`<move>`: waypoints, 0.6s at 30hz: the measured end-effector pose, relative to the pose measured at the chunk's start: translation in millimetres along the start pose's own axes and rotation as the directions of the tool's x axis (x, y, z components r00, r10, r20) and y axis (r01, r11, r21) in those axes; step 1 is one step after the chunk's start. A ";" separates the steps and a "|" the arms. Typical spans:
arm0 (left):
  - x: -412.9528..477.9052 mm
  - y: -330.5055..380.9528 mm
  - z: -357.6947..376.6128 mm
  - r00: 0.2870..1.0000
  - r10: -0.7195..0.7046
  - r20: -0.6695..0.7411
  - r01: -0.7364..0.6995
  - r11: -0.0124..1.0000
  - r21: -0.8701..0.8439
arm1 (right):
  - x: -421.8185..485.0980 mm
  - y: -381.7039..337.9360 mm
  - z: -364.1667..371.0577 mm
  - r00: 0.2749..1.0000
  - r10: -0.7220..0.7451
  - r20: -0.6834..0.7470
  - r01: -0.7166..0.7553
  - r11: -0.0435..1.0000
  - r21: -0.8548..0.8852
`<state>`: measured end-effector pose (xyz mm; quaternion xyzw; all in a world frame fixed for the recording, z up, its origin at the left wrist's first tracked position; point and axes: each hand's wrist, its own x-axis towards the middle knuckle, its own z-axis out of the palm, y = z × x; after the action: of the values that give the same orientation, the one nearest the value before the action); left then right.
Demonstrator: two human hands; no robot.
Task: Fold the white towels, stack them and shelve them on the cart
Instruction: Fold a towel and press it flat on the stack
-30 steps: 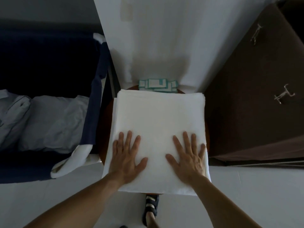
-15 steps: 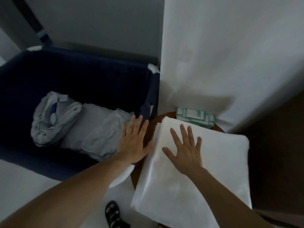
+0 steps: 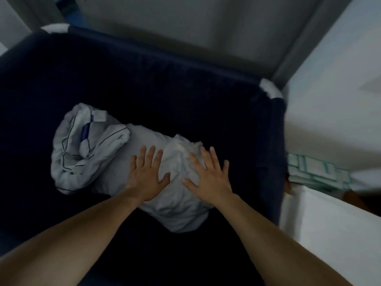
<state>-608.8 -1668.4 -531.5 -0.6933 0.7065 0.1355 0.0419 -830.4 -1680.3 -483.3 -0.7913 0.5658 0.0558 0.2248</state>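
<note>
Both arms are reaching forward side by side. The left hand [image 3: 146, 178] lies flat, fingers straight and fanned toward twelve o'clock, thumb swung out to three, gripping nothing. The right hand [image 3: 210, 180] mirrors it: palm down, fingers spread, thumb out toward nine, and nothing held there either. The two thumbs nearly point at each other across a narrow gap.

Right in that gap, and running under both palms, sits the crumpled white towel [image 3: 175, 162], a soft, wrinkled bundle. It bunches up at twelve o'clock of the right hand's fingertips and spills on past the wrists toward six o'clock. Whether the palms press on it or hang just above it cannot be told from this angle.

Out at ten o'clock of the left hand, touching the towel, lies a second bundle, the piped linen [image 3: 82, 145], pale with thin dark lines and a small blue tag.

All of it rests in the navy bin [image 3: 185, 79], whose dark fabric walls ring the hands; a white corner cap [image 3: 270, 89] shows at one o'clock of the right hand.

Beyond the bin wall, at four o'clock of the right hand, the folded white towel stack [image 3: 329, 228] lies flat and square, well apart from both hands. At three o'clock, just past that stack, are teal-and-white packets [image 3: 315, 170] against the white wall [image 3: 340, 100].
</note>
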 end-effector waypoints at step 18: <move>111.9 -115.9 222.8 0.980 0.162 0.116 -0.141 0.976 -0.167 | 187.7 40.3 292.2 0.804 0.440 0.400 -0.426 0.895 -0.130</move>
<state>-526.6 -1721.4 -788.4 -0.6282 0.7403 0.2382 0.0221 -752.6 -1731.7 -820.2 -0.6142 0.6686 0.2834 0.3088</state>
